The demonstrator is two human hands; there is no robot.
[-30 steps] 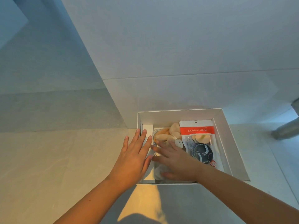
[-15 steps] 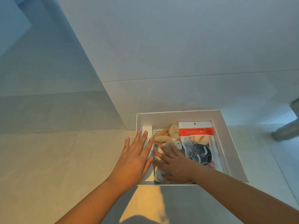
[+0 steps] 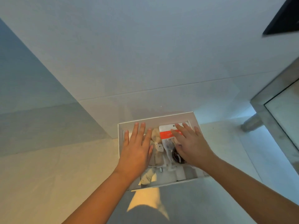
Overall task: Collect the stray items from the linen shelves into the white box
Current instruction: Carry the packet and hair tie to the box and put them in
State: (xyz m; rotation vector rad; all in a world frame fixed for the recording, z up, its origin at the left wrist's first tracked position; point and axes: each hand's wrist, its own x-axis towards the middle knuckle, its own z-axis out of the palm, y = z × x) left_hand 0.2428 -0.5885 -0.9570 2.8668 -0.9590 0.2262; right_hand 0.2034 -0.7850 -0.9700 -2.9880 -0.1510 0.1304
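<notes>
The white box (image 3: 161,118) stands against the wall on a pale surface. Inside lie a clear packet with an orange-red band (image 3: 166,134), several beige rounded pieces (image 3: 155,135) and a small white plug-like part (image 3: 159,147). My left hand (image 3: 136,152) is spread flat over the box's left half, fingers straight. Over the right half, my right hand (image 3: 190,146) lies with straight fingers across the packet, covering most of it and part of a dark round item (image 3: 176,156). Neither hand grips anything.
A plain white wall (image 3: 145,62) rises right behind the box. A glass-and-metal frame (image 3: 275,110) juts in at the right, with a metal foot (image 3: 251,124) on the floor. A dark panel (image 3: 284,18) shows at the top right corner.
My left hand slid from the box's left rim to over its left half. My right hand moved right, from the beige pieces onto the packet. The view tilted and came closer.
</notes>
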